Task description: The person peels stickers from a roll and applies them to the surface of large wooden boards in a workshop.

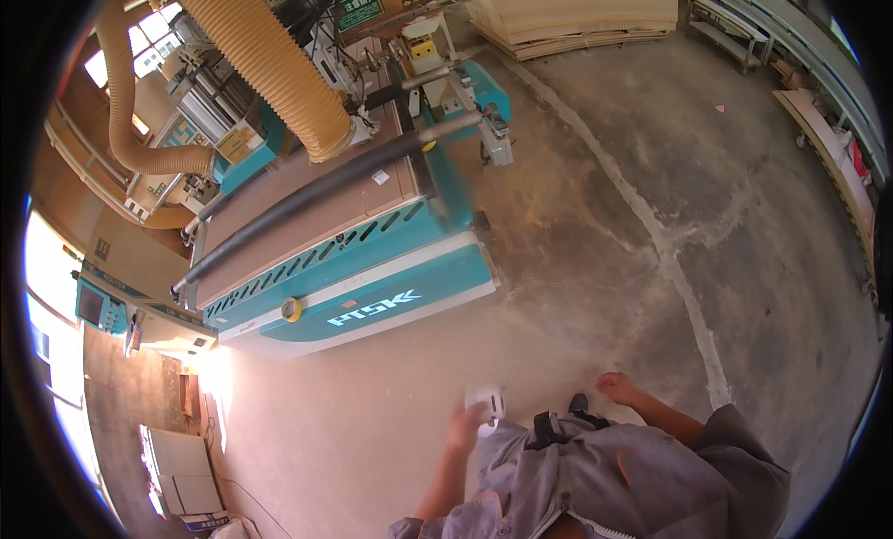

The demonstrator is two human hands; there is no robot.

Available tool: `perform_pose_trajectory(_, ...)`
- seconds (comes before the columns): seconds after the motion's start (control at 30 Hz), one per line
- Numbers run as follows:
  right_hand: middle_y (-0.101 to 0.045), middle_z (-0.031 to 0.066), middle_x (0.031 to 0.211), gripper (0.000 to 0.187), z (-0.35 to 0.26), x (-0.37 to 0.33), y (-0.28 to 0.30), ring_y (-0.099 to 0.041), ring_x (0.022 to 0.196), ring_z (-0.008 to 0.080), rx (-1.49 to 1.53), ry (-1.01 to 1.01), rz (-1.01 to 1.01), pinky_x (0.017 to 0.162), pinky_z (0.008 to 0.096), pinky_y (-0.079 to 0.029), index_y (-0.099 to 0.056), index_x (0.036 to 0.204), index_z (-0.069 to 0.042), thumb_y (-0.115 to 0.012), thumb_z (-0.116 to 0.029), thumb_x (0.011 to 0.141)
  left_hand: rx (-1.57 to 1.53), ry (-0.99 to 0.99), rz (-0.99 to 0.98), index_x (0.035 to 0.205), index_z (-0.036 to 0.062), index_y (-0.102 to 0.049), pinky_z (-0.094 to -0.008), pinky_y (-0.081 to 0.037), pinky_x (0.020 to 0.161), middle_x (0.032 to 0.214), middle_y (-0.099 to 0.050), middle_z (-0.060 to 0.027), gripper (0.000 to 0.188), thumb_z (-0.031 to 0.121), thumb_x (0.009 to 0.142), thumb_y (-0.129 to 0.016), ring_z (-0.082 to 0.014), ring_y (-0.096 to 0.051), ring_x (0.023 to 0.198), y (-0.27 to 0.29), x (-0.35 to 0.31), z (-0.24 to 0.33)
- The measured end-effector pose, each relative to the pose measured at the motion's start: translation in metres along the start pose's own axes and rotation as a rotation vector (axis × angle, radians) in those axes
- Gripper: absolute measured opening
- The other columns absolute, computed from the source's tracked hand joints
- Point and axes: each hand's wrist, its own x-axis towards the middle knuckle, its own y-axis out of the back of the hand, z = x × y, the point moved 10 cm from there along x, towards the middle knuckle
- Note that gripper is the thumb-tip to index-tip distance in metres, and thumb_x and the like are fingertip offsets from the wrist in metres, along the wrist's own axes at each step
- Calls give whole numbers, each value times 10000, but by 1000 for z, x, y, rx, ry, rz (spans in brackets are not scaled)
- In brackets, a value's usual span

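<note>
My left hand (463,425) is closed around a small white device (486,401) held low in front of my grey work jacket. My right hand (618,386) hangs at my side with its fingers loosely curled and nothing in it. Both hands are over the dusty concrete floor (577,260), a step or two from a large teal woodworking machine (372,279) whose flat bed carries a brown board (307,213).
A wide ribbed yellow dust hose (265,60) and a black hose (316,190) run over the machine. Stacked wooden sheets (577,13) lie at the back. A control panel (98,306) stands at left. A painted line (651,223) crosses the floor. Long racks (837,158) line the right side.
</note>
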Motion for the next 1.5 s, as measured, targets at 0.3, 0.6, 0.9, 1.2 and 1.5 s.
perform_pose_trajectory(0.3,-679,69,805,187,200,-134,250,-629,707,149,370,-285,563,639,300,-513,-708,910,-4,-666,-161,819,34,-321,-214,1215,40,-532,-284,-492,530,960,-652,-79,352,175,897,-597,-173,-629,753,-238,16,123)
perform_pose_trajectory(0.6,-670,46,796,207,234,-192,224,-629,678,151,681,-383,566,554,295,-472,-700,964,-9,-636,-179,865,76,-514,-363,1216,69,-529,-224,-434,482,945,-640,-29,476,354,875,-699,-96,-597,709,-418,61,183)
perform_pose_trajectory(0.9,-713,94,820,288,192,-156,292,-664,694,164,374,-486,451,622,333,-535,-723,981,24,-720,-223,831,62,-593,-405,1221,28,-536,-233,-434,705,996,-624,-11,434,257,884,-684,-76,-556,837,-491,182,238)
perform_pose_trajectory(1.2,-687,48,873,299,73,15,481,-654,749,159,489,-439,550,597,294,-475,-672,1101,-32,-631,-237,886,47,-638,-243,1217,3,-547,-252,-463,805,1044,-628,-36,381,163,890,-661,-95,-565,919,-477,301,306)
perform_pose_trajectory(1.5,-694,69,884,321,-5,141,458,-653,750,164,376,-462,197,626,305,-495,-685,1101,-7,-664,-231,872,104,-698,-85,1242,-17,-528,-259,-462,802,1055,-629,-53,438,152,857,-653,-109,-568,924,-478,365,367)
